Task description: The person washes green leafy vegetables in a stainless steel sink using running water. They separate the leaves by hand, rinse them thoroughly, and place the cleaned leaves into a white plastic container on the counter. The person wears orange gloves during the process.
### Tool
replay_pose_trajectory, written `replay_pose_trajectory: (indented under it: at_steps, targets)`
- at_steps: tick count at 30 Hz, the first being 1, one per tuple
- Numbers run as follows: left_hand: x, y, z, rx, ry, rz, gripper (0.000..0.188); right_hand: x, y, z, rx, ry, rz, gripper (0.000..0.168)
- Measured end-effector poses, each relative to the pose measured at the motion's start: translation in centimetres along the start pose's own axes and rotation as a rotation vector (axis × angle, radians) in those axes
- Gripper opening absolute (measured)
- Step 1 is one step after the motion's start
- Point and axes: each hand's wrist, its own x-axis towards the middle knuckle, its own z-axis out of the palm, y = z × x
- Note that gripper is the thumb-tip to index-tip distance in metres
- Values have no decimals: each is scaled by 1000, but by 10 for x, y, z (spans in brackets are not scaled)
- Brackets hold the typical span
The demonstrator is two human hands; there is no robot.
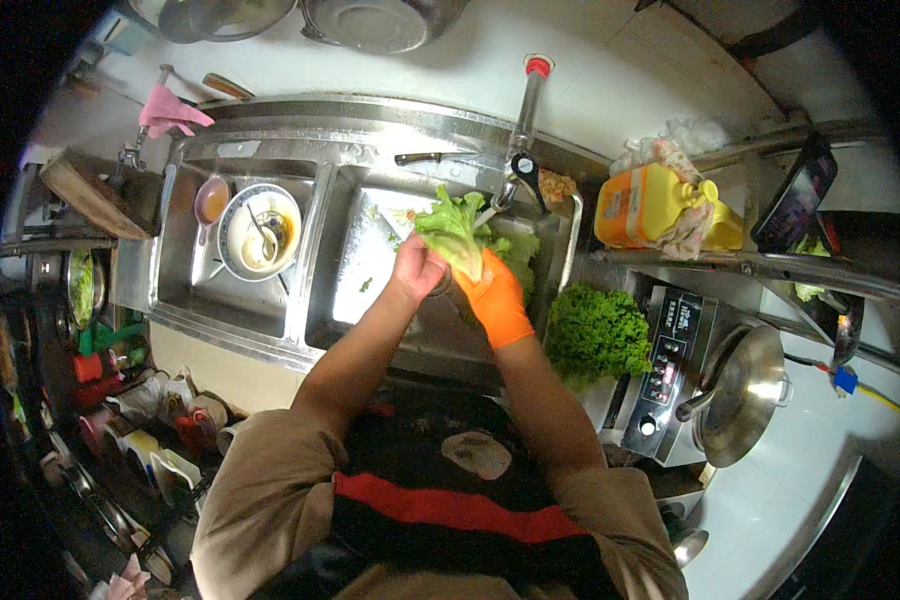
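Above the right basin of a steel double sink (311, 300), a green lettuce leaf (454, 232) is between my hands. My right hand (499, 304), in an orange glove, grips the pale base of the leaf. My bare left hand (418, 270) touches the leaf's left side; how firmly its fingers close on it cannot be told. More lettuce leaves (521, 259) lie in the basin behind my right hand, below the tap (504, 196). A whitish board or tray with small green scraps is at the basin's left. Curly lettuce (600, 330) sits right of the sink.
The left basin holds a bowl (229, 240) with a spoon and a pink ladle (212, 201). A knife (435, 158) lies on the sink's back ledge. A yellow jug (645, 206) stands on the right shelf. An induction cooker (664, 375) and a lidded wok (742, 397) are at the right.
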Motion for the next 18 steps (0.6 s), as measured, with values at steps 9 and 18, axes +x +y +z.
replay_pose_trajectory:
  at_steps: [9,18]
  targets:
    - [5,56,46,1270,285,490,43,23,-55,37,-678,90,-264,23]
    - [-17,49,238,2169,-949,1076,38,-26,-42,1,-1164,218,-165,27]
